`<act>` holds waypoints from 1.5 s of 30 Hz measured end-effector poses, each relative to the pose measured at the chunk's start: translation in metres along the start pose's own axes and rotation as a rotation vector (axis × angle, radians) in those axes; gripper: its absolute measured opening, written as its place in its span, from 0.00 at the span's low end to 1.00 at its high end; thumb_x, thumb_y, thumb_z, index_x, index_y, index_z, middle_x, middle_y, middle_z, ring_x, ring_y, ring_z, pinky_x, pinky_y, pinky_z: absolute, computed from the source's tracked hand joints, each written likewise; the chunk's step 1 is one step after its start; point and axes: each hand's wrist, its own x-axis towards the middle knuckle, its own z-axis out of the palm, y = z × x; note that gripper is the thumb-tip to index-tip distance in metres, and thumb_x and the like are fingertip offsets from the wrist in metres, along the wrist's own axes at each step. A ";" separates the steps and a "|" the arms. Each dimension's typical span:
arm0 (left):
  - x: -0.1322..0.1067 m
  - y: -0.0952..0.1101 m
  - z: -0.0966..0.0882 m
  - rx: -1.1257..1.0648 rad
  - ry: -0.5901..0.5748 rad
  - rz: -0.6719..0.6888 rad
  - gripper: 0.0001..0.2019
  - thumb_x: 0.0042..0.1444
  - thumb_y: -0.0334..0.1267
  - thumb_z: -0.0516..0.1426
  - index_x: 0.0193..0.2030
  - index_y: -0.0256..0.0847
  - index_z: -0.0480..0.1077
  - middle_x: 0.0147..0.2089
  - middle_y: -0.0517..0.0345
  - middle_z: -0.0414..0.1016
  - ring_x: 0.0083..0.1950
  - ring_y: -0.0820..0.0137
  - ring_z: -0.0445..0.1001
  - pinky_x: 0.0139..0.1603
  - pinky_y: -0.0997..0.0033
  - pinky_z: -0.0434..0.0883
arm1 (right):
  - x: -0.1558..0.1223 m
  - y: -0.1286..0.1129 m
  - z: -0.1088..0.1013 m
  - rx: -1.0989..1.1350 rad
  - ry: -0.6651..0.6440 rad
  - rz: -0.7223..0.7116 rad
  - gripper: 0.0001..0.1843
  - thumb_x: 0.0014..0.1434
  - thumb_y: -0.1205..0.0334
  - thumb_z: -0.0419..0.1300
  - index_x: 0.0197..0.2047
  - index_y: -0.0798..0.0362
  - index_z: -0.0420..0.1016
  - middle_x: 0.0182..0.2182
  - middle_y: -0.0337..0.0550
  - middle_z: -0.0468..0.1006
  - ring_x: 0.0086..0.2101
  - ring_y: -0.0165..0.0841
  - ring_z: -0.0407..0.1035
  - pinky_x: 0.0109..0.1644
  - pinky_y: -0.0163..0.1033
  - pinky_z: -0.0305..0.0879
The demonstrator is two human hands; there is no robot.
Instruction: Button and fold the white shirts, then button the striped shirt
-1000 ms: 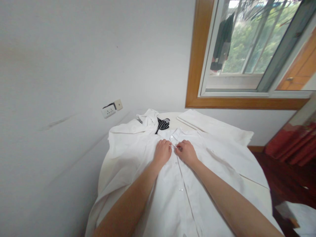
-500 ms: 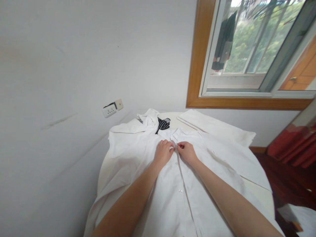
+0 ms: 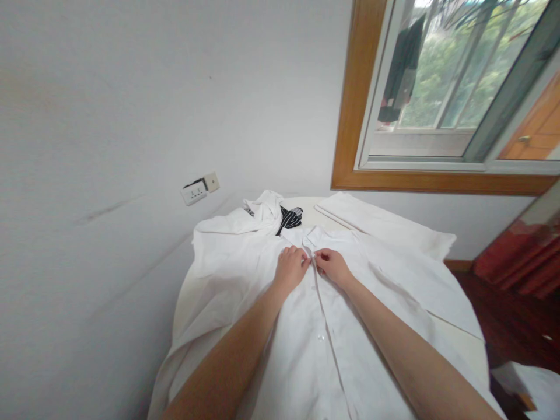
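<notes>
A white button-up shirt [image 3: 297,350] lies spread face up over a round table, its collar toward the wall. Just below the collar, my left hand [image 3: 292,267] pinches the left edge of the front opening between thumb and fingers. Facing it, my right hand [image 3: 331,265] pinches the other edge, fingertips close to the left ones. Any button between the fingertips is too small to make out. Farther down the front, small buttons show along the placket.
Behind the collar sit a crumpled white garment [image 3: 265,213] and a black-and-white striped cloth [image 3: 291,218]. A folded white cloth [image 3: 380,221] lies at the back right of the table [image 3: 470,350]. The wall carries a socket [image 3: 193,192] and a wood-framed window [image 3: 437,181].
Both hands stay at the same spot on the shirt opening, with only slight finger movement. The view has shifted a little.
</notes>
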 end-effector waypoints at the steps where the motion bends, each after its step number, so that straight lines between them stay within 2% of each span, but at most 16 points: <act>1: 0.000 0.000 0.000 0.001 0.000 -0.002 0.05 0.59 0.39 0.56 0.36 0.41 0.72 0.40 0.53 0.71 0.45 0.64 0.68 0.49 0.63 0.64 | 0.000 -0.001 0.001 0.007 0.022 -0.010 0.10 0.50 0.62 0.55 0.32 0.56 0.75 0.17 0.34 0.69 0.17 0.26 0.63 0.22 0.30 0.59; 4: 0.000 0.001 0.000 -0.001 0.008 -0.006 0.05 0.58 0.37 0.56 0.35 0.41 0.72 0.39 0.53 0.72 0.44 0.64 0.68 0.48 0.63 0.64 | -0.002 -0.005 0.004 0.079 0.064 0.015 0.11 0.51 0.59 0.55 0.33 0.56 0.74 0.16 0.33 0.69 0.15 0.26 0.61 0.19 0.30 0.57; 9: 0.004 -0.006 0.004 -0.097 0.022 -0.028 0.05 0.57 0.36 0.57 0.33 0.41 0.74 0.37 0.54 0.74 0.43 0.65 0.70 0.47 0.65 0.64 | -0.003 -0.006 0.010 0.104 0.040 0.084 0.10 0.52 0.61 0.54 0.34 0.56 0.74 0.14 0.32 0.67 0.12 0.25 0.59 0.15 0.30 0.55; 18: 0.011 -0.017 0.007 -0.294 -0.001 -0.134 0.06 0.53 0.38 0.62 0.30 0.40 0.78 0.34 0.55 0.78 0.41 0.68 0.72 0.46 0.68 0.64 | -0.001 0.004 0.015 0.104 0.010 0.072 0.09 0.52 0.63 0.54 0.34 0.55 0.74 0.17 0.34 0.71 0.16 0.28 0.66 0.18 0.30 0.62; 22: 0.012 -0.018 0.008 -0.306 -0.005 -0.132 0.06 0.54 0.38 0.61 0.29 0.40 0.78 0.34 0.55 0.78 0.41 0.68 0.72 0.46 0.69 0.64 | 0.000 0.005 0.014 0.087 -0.002 0.073 0.09 0.52 0.64 0.55 0.34 0.56 0.75 0.17 0.34 0.71 0.17 0.28 0.66 0.19 0.30 0.64; 31: 0.012 -0.019 0.013 -0.271 0.027 -0.123 0.07 0.55 0.37 0.58 0.30 0.40 0.77 0.34 0.54 0.77 0.42 0.68 0.72 0.47 0.68 0.65 | -0.002 0.005 0.013 0.002 -0.020 0.044 0.07 0.53 0.65 0.55 0.34 0.54 0.74 0.16 0.33 0.70 0.15 0.26 0.64 0.17 0.28 0.60; 35: 0.011 -0.020 0.016 -0.253 0.038 -0.118 0.07 0.56 0.36 0.58 0.30 0.41 0.77 0.36 0.54 0.77 0.44 0.68 0.72 0.50 0.67 0.64 | 0.001 0.009 0.010 0.111 -0.113 0.063 0.06 0.54 0.64 0.58 0.36 0.54 0.72 0.18 0.33 0.72 0.18 0.26 0.68 0.20 0.29 0.65; 38: 0.011 -0.020 0.017 -0.233 0.028 -0.091 0.08 0.57 0.36 0.57 0.29 0.41 0.77 0.36 0.54 0.77 0.45 0.67 0.71 0.51 0.66 0.64 | 0.004 0.008 0.007 0.238 -0.189 0.110 0.06 0.56 0.62 0.57 0.33 0.55 0.71 0.21 0.35 0.73 0.22 0.28 0.71 0.24 0.30 0.69; 42: 0.010 -0.022 0.018 -0.232 0.023 -0.073 0.09 0.57 0.36 0.56 0.29 0.42 0.77 0.37 0.54 0.77 0.45 0.67 0.71 0.51 0.65 0.64 | 0.006 0.006 0.011 0.274 -0.119 0.176 0.03 0.55 0.67 0.56 0.32 0.54 0.70 0.24 0.36 0.75 0.22 0.27 0.72 0.24 0.30 0.70; 45: 0.010 -0.023 0.019 -0.236 0.024 -0.085 0.09 0.57 0.35 0.56 0.29 0.42 0.77 0.38 0.55 0.77 0.46 0.67 0.71 0.52 0.64 0.64 | 0.005 0.006 0.019 0.163 -0.020 0.176 0.03 0.54 0.69 0.56 0.32 0.54 0.70 0.24 0.36 0.75 0.22 0.28 0.73 0.21 0.28 0.67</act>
